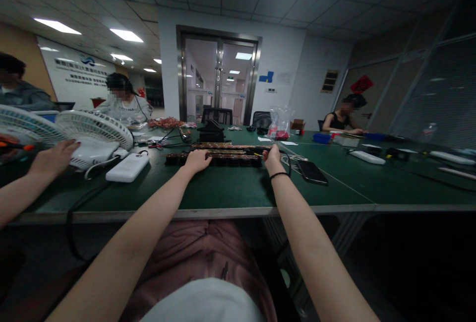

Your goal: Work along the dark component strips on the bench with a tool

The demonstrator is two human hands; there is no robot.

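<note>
A long black rack [238, 162] lies crosswise on the green table, bearing rows of thin copper and gold-coloured rods [232, 153]. My left hand [198, 160] is at the left part of these rows, fingers bent over them and the thumb at the front. At the right end, my right hand [272, 158] is closed around a slim pen-like tool [257, 152], yellow and black, pointing left. A black cord loops beside this wrist; the tool resembles a soldering iron, but its tip is too small to make out.
Right of my hand lie a black phone [312, 171] and a coiled white cable [293, 162]. At left are a white power bank [128, 167], white fans [94, 131] and a neighbour's hand [55, 163]. A black box [211, 134] stands behind the rack. Other people sit around the table.
</note>
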